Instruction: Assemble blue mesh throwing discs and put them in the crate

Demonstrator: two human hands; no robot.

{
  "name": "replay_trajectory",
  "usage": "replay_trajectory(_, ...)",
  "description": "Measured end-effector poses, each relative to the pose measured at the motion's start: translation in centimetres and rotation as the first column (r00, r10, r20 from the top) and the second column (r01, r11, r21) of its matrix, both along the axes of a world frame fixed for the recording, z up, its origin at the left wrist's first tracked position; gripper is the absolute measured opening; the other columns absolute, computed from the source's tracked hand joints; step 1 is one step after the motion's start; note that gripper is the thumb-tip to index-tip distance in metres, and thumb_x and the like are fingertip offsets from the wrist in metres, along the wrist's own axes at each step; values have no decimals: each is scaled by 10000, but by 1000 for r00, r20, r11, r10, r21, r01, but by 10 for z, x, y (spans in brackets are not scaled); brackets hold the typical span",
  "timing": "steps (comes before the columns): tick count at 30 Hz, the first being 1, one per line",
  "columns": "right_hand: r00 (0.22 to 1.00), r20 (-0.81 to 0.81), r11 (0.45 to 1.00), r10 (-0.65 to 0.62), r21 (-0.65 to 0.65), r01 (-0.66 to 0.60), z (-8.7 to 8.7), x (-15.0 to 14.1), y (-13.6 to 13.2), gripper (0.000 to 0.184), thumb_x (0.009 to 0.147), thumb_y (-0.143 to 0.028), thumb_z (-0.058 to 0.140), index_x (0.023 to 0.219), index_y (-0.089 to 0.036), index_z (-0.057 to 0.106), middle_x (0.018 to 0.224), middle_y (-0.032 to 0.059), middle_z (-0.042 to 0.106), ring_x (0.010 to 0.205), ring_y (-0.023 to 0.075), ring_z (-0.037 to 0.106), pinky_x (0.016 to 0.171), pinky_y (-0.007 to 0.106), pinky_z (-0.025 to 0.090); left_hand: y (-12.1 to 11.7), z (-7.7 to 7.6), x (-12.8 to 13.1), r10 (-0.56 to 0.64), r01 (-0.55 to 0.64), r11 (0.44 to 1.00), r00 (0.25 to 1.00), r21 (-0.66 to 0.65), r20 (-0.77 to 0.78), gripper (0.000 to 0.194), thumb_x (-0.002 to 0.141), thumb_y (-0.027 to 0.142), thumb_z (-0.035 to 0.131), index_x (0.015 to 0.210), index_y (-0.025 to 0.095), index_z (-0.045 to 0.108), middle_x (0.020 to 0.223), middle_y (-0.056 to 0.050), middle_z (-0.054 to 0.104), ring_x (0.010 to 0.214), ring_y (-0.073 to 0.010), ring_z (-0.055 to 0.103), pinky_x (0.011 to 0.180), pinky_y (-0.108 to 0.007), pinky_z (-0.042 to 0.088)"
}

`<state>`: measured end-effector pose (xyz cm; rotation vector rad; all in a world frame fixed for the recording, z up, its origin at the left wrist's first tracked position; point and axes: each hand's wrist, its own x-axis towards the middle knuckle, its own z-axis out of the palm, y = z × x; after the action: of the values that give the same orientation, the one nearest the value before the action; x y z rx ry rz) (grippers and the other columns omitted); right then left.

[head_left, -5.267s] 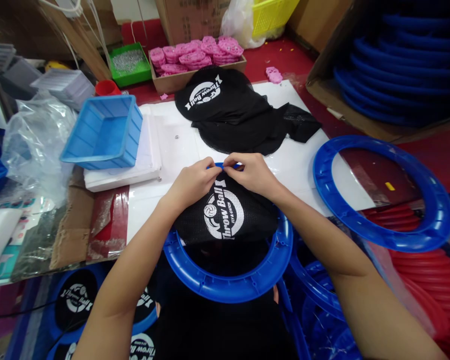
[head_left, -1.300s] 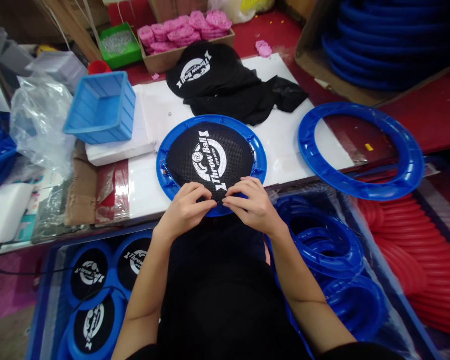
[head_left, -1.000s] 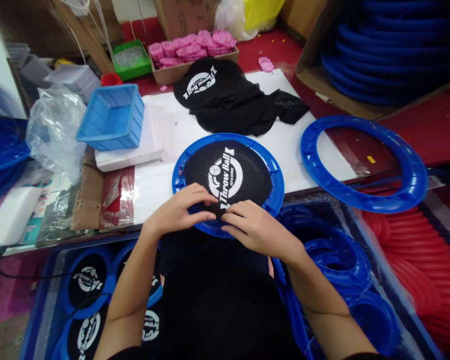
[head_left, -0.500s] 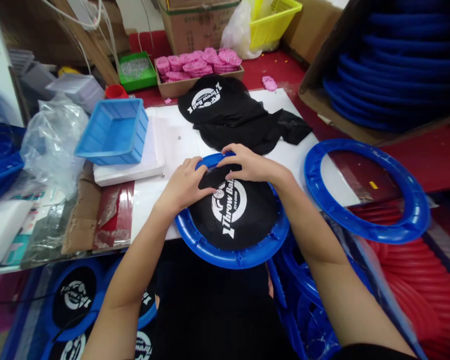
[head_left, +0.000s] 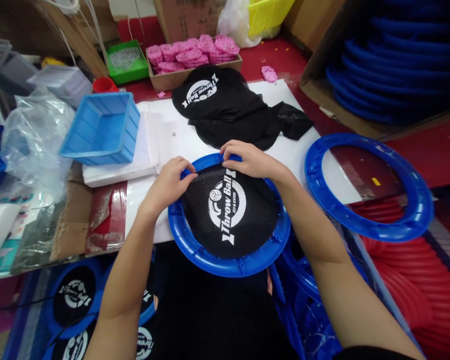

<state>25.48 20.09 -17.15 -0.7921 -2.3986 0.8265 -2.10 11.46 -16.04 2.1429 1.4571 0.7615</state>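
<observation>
- Bending over the blue ring (head_left: pixel 228 267), I have my left hand (head_left: pixel 168 182) at its far left rim, thumb and forefinger slightly parted, and my right hand (head_left: pixel 253 160) curled over its far rim.
- The printed black cloth (head_left: pixel 258 220) spans the ring's opening; whether either hand has it pinched, I cannot tell.
- Slack mesh could slip inward off the rim if my fingertips lose its edge, or ruck up if my hands pull unevenly.
- Pressing hard on the ring's near side could tip it, as that side juts past the edge of the white board (head_left: pixel 183 142); what bears it from below, I cannot tell.
- A wide swing of my right forearm could knock the spare ring (head_left: pixel 416 215), right of the ring and itself over the edge.
- Beyond the ring, just past my right hand, loose black cloths (head_left: pixel 240 120) could snag on my knuckles.
- Left and beyond, bare board gives my left hand room as far as the blue bin (head_left: pixel 108 142); between the two rings, a narrower strip serves my right.
</observation>
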Motion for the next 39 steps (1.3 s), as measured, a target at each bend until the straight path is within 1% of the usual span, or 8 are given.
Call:
replay_trajectory(7,991,-107,996,-78,-47,73,-8,-5,3,152,963,-339,599,866,-228,635,1047,87,721,1008,248,664,958,427,516,-1,3,-3,135,-102,970,981,-221,141,118,903,274,677,877,194,759,878,-41,782,810,-179,669,802,-335,516)
replay_trajectory(16,993,-95,996,-76,-62,70,-12,-5,8,162,950,-318,572,837,-230,648,1096,91,712,997,241,644,967,440,518,3,-3,-1,189,-129,950,963,-285,195,174,876,323,666,878,183,769,872,-63,765,793,-192,644,684,-310,500)
replay_trajectory(21,994,-75,994,-81,-75,75,-14,-5,13,182,931,-343,593,821,-225,674,1104,94,690,1017,248,642,1005,450,508,7,0,1,190,-133,942,968,-308,163,165,862,303,655,854,172,755,845,-56,749,756,-173,621,705,-308,479)
replay_trajectory(25,994,-64,989,-93,-120,85,-15,-5,18,191,905,-366,620,812,-218,697,1084,81,679,975,236,633,989,429,519,21,5,-4,153,-70,913,972,-402,179,141,791,301,703,805,173,763,797,-49,729,746,-177,613,748,-326,466)
replay_trajectory(28,993,-45,984,-108,-144,100,-16,-5,20,191,892,-360,630,799,-210,701,1070,78,668,944,224,625,973,416,525,34,10,-7,132,-42,876,979,-480,154,117,729,280,717,758,180,771,723,-39,693,678,-165,565,688,-324,427)
replay_trajectory(32,994,-23,981,-110,-161,105,-16,-4,22,189,892,-347,628,799,-203,708,1064,79,654,938,219,622,980,414,524,46,18,-7,90,-26,847,991,-531,95,94,681,267,711,687,191,766,595,-13,606,582,-142,478,606,-316,363)
replay_trajectory(35,995,-27,980,-96,-180,90,-15,-3,23,186,893,-344,630,793,-206,706,1060,74,655,944,218,624,978,411,529,49,21,-7,71,-9,836,993,-549,92,96,657,284,728,663,197,768,550,-8,577,543,-131,430,564,-310,322)
replay_trajectory(39,996,-32,979,-84,-189,77,-13,-2,24,195,895,-353,637,801,-204,719,1066,72,661,934,217,629,966,413,535,49,20,-7,93,-16,838,989,-546,113,116,656,302,739,685,199,784,552,-13,588,561,-145,459,573,-319,334)
